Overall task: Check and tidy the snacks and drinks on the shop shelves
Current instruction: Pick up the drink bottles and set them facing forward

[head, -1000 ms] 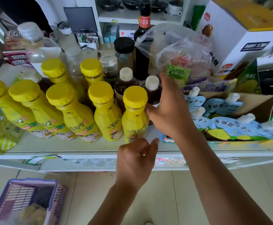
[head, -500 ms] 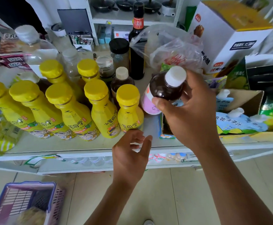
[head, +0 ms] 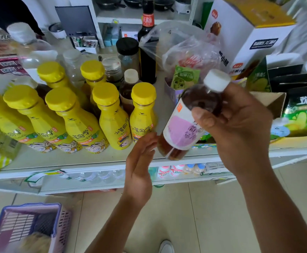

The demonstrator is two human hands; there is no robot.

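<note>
Right hand grips the brown bottle round its shoulder, with the thumb across the top of the pink-and-white label and the fingers curled behind. The bottle is off the shelf, in the air just right of frame centre over the front edge. It is tilted, white cap toward 1 o'clock and base toward 7 o'clock. Left hand holds nothing: fingers straight and together, palm turned toward the bottle, fingertips just beside its base at the bottle's 8 o'clock. Can't tell whether they touch it. Yellow bottles stand upright in rows on the shelf at 9 to 10 o'clock. A second brown bottle stands upright just behind the nearest row. Dark sauce bottle is at 12 o'clock, with a clear plastic bag beside it. White carton is at 1 o'clock. Cardboard tray is at 3 o'clock, behind the right hand. Lilac basket sits on the floor at 7 o'clock.
</note>
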